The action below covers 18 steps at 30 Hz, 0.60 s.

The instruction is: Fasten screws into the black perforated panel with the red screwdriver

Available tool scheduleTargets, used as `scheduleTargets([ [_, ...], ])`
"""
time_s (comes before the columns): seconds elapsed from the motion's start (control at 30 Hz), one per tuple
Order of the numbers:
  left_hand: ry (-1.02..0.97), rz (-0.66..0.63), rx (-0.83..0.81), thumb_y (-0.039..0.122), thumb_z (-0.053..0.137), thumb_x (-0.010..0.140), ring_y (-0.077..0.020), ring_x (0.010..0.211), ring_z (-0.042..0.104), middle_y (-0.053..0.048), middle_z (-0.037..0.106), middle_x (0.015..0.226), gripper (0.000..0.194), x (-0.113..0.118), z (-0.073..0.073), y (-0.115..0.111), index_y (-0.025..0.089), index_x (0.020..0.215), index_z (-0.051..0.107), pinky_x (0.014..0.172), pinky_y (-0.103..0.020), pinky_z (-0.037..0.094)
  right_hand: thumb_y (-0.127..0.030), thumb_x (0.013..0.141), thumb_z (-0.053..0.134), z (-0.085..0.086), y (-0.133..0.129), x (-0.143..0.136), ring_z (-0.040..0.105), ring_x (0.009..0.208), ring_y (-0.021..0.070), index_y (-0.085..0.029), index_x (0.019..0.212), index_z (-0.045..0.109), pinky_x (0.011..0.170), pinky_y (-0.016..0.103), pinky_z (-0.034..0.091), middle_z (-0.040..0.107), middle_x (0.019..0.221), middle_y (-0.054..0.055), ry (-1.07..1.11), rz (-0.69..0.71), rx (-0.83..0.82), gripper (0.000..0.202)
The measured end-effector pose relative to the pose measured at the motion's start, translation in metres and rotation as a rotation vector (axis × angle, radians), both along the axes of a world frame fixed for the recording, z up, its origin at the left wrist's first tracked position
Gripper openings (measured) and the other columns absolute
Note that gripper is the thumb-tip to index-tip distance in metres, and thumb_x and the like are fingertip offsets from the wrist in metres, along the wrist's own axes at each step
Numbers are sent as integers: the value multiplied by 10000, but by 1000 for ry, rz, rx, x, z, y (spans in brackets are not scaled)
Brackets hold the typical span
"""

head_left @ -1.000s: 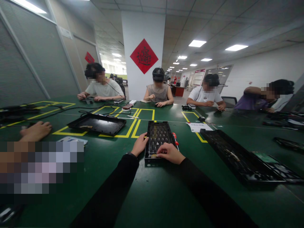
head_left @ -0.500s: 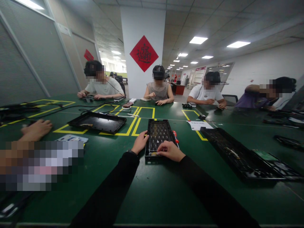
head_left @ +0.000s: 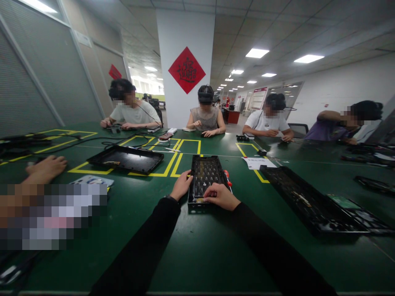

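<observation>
A black rectangular plastic casing (head_left: 206,174) lies on the green table before me, its inside dotted with rows of small pale points. My left hand (head_left: 182,186) grips the casing's left side wall. Over the near right part, my right hand (head_left: 222,196) is closed in a pinch at a small yellowish part (head_left: 200,200) by the near end wall. The fingers hide part of that piece. Against the casing's right side lies a screwdriver (head_left: 227,177) with a red handle.
Left of centre is a wide black shell (head_left: 131,159); a long black shell (head_left: 308,201) and a white paper sheet (head_left: 261,163) lie to the right. A co-worker's hand (head_left: 47,167) rests at far left. Several people sit across the green table (head_left: 197,263).
Almost nothing differs. Both hands keep their places on the casing, and the view has shifted very slightly.
</observation>
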State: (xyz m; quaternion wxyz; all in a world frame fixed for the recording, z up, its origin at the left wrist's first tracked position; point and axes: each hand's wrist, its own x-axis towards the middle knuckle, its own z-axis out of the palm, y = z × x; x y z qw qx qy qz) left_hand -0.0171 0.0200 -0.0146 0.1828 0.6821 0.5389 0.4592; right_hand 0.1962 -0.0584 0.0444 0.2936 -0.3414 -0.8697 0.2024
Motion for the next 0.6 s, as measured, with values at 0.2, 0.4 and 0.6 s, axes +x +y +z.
scheduleTargets([
  [0.2, 5, -2, -10, 299, 431, 824, -202, 1106, 483, -117, 529, 1198, 409, 0, 1, -1, 132, 1193, 490, 981, -355, 344, -363, 709, 652, -2, 1, 0, 534, 618, 114, -176, 779, 674, 599, 226, 410, 613, 695, 21, 7, 13, -12, 201],
  [0.4, 21, -3, 12, 274, 426, 826, -192, 1099, 487, -107, 539, 1183, 394, 1, 2, -1, 133, 1188, 493, 977, -343, 347, -357, 717, 644, -1, 1, -1, 521, 587, 106, -164, 786, 673, 584, 219, 409, 627, 671, 16, 8, 35, -43, 207],
  [0.6, 22, -1, 8, 285, 421, 828, -193, 1103, 485, -110, 539, 1184, 402, 0, 1, -1, 128, 1192, 489, 977, -343, 348, -358, 681, 677, -1, 1, 0, 532, 621, 115, -172, 783, 676, 594, 224, 417, 629, 707, 22, 37, 5, -28, 212],
])
